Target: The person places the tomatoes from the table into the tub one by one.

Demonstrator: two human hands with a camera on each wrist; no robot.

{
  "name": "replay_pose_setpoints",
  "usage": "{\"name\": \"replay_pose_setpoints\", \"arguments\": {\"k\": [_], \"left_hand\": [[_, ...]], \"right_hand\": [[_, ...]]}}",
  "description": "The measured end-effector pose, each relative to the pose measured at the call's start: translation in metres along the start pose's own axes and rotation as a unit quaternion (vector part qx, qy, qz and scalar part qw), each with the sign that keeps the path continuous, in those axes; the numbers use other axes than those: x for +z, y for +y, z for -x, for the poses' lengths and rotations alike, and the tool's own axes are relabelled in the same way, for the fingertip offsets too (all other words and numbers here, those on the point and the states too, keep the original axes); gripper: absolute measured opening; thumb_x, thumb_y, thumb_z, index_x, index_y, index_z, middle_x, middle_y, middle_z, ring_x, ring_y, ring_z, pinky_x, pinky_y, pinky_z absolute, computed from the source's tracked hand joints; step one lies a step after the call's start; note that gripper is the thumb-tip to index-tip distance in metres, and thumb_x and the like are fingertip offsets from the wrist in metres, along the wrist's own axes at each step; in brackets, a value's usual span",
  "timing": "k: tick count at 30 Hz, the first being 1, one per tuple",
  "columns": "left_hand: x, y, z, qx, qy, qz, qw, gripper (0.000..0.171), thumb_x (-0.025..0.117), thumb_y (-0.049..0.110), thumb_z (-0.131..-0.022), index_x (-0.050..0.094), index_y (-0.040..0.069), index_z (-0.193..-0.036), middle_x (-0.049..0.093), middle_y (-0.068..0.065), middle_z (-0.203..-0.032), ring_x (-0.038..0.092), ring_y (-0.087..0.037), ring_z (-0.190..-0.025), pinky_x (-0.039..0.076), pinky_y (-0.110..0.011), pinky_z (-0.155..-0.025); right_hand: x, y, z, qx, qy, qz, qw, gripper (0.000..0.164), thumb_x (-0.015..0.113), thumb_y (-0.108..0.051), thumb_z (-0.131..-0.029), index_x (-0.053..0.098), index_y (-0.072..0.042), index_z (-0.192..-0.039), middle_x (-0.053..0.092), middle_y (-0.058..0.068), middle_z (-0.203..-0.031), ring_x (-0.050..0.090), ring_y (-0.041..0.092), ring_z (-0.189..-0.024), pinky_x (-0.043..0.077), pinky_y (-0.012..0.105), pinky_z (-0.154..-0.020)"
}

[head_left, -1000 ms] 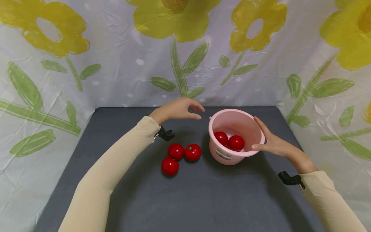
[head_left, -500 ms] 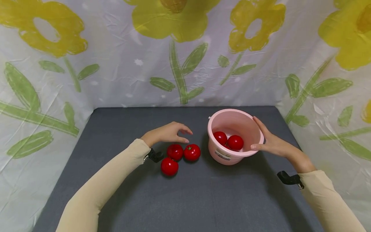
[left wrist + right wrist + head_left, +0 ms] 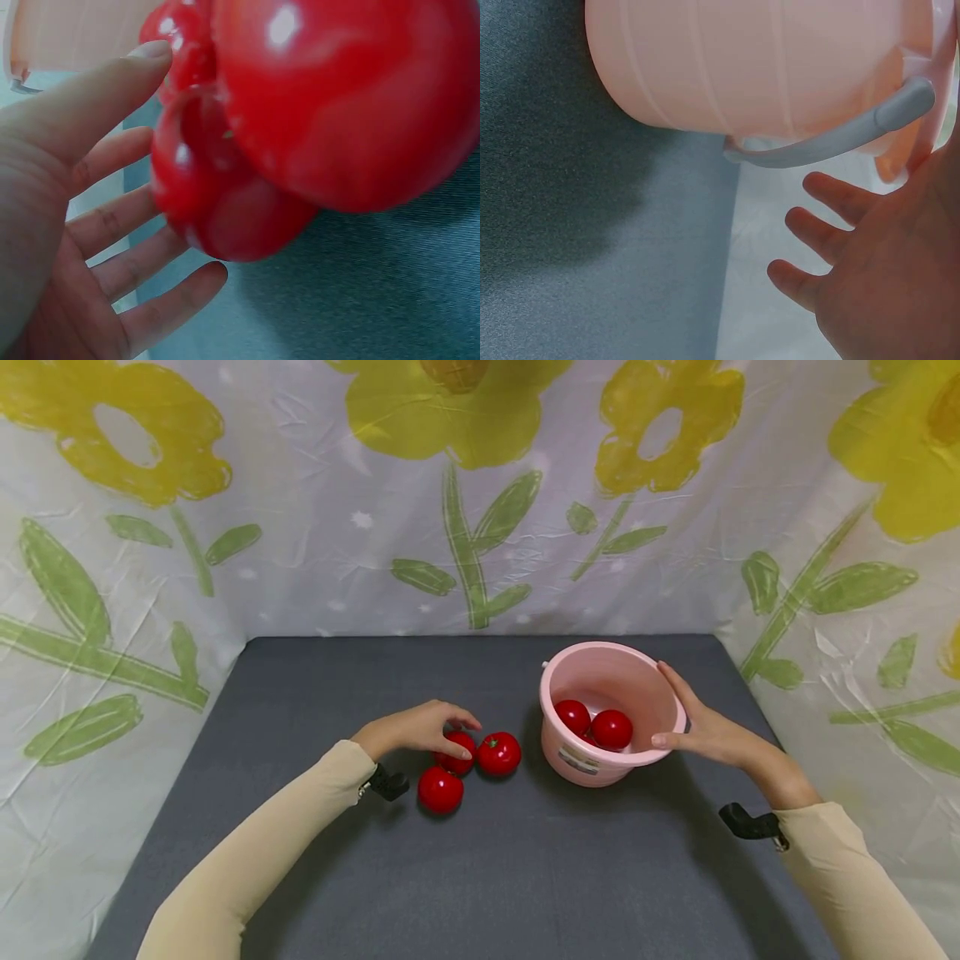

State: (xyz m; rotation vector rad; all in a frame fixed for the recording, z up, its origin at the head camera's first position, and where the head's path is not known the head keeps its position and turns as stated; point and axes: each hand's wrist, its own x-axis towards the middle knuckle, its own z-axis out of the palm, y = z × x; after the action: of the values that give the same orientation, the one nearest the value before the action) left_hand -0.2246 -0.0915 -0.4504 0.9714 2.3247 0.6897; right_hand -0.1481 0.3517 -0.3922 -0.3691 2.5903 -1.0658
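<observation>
My left hand (image 3: 416, 727) hovers with spread fingers at a red tomato (image 3: 453, 766), the back one of a cluster on the table. In the left wrist view, this tomato (image 3: 232, 217) lies between the thumb and the loosely bent fingers (image 3: 161, 307). A second tomato (image 3: 499, 754) with a green stem sits to its right, and a third tomato (image 3: 441, 791) in front. My right hand (image 3: 712, 731) rests on the right rim of a pink bucket (image 3: 551, 739), fingers (image 3: 795, 281) extended. Inside the bucket lie red tomatoes (image 3: 612, 729), one mostly hidden.
The dark grey table (image 3: 525, 877) carries all of this. A curtain (image 3: 315, 552) printed with yellow flowers hangs along its back and sides. The bucket's grey handle (image 3: 817, 146) hangs down its outer side in the right wrist view.
My left hand has come down and left from beside the bucket to the back tomato of the cluster. The right hand has stayed on the bucket's rim.
</observation>
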Motion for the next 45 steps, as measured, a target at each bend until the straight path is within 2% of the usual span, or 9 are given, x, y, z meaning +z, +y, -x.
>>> {"name": "replay_pose_setpoints", "arguments": {"k": [9, 20, 27, 31, 45], "left_hand": [[0.006, -0.008, 0.003, 0.004, 0.007, -0.010, 0.9999, 0.045, 0.074, 0.030, -0.088, 0.065, 0.014, -0.129, 0.067, -0.001, -0.129, 0.061, -0.017, -0.115, 0.052, -0.034, -0.098], [0.005, -0.009, 0.004, 0.002, 0.018, -0.007, 0.9998, 0.044, 0.074, 0.033, -0.088, 0.066, 0.015, -0.128, 0.068, -0.001, -0.128, 0.062, -0.016, -0.113, 0.053, -0.034, -0.097], [-0.008, -0.001, 0.004, 0.002, 0.030, -0.006, 0.9995, 0.048, 0.074, 0.032, -0.088, 0.065, 0.011, -0.130, 0.067, -0.002, -0.129, 0.061, -0.018, -0.114, 0.053, -0.036, -0.098], [-0.017, 0.005, 0.002, 0.013, 0.038, -0.006, 0.9992, 0.049, 0.074, 0.031, -0.089, 0.064, 0.009, -0.131, 0.067, -0.004, -0.129, 0.062, -0.019, -0.113, 0.054, -0.036, -0.097], [-0.054, 0.028, -0.007, 0.025, 0.059, -0.019, 0.9978, 0.046, 0.074, 0.031, -0.089, 0.064, 0.015, -0.131, 0.066, -0.002, -0.129, 0.063, -0.017, -0.109, 0.055, -0.033, -0.093]], "right_hand": [[0.000, 0.003, 0.001, -0.008, 0.001, -0.003, 1.000, 0.112, 0.073, -0.026, -0.085, -0.012, -0.030, -0.158, 0.000, 0.016, -0.167, 0.011, 0.045, -0.148, 0.025, 0.076, -0.108], [0.000, 0.002, 0.001, -0.004, 0.000, 0.001, 1.000, 0.112, 0.072, -0.026, -0.085, -0.012, -0.029, -0.159, 0.000, 0.017, -0.167, 0.012, 0.045, -0.147, 0.026, 0.076, -0.108], [0.000, 0.002, 0.001, 0.001, 0.001, -0.004, 1.000, 0.113, 0.072, -0.025, -0.085, -0.013, -0.029, -0.158, 0.000, 0.017, -0.166, 0.012, 0.045, -0.147, 0.025, 0.076, -0.108], [0.000, 0.002, 0.000, 0.001, 0.003, -0.001, 1.000, 0.113, 0.072, -0.025, -0.085, -0.013, -0.028, -0.158, 0.001, 0.018, -0.166, 0.013, 0.045, -0.147, 0.026, 0.076, -0.108], [0.000, 0.001, 0.000, -0.001, 0.002, 0.002, 1.000, 0.113, 0.072, -0.027, -0.084, -0.013, -0.025, -0.159, 0.002, 0.019, -0.166, 0.015, 0.046, -0.146, 0.028, 0.075, -0.108]]}}
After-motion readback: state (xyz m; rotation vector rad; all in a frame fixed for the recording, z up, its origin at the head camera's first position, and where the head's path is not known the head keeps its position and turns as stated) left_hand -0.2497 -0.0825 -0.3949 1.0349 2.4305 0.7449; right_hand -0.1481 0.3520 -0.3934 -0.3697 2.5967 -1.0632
